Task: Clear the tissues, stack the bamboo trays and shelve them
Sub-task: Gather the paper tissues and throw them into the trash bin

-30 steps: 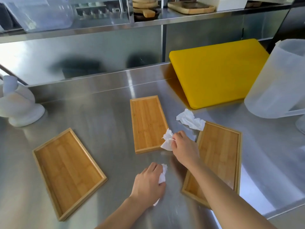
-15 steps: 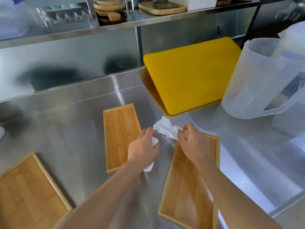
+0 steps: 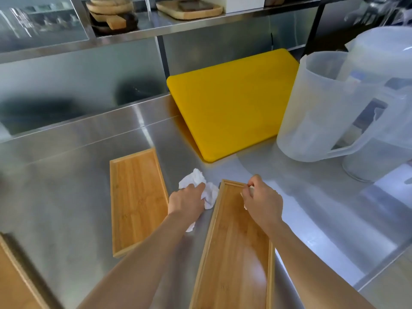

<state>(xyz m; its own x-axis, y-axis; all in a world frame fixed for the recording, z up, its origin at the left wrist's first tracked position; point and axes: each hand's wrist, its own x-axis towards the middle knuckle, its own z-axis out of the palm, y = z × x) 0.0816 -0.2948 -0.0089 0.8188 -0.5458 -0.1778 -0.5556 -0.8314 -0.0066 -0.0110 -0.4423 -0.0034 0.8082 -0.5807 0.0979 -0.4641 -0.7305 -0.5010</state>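
Three bamboo trays lie on the steel counter: one in the middle, one at the right under my right arm, and one cut off at the lower left corner. My left hand is closed around crumpled white tissues that bulge out between the two nearer trays. My right hand hovers over the far end of the right tray, fingers curled around a small bit of white tissue that barely shows.
A yellow cutting board leans against the back wall. Two translucent plastic jugs stand at the right. A steel shelf above holds wooden boards. The counter's front edge runs along the lower right.
My left hand moved up and took hold of the larger tissue that my right hand was pinching. My right hand shifted right over the tray. The view swung right.
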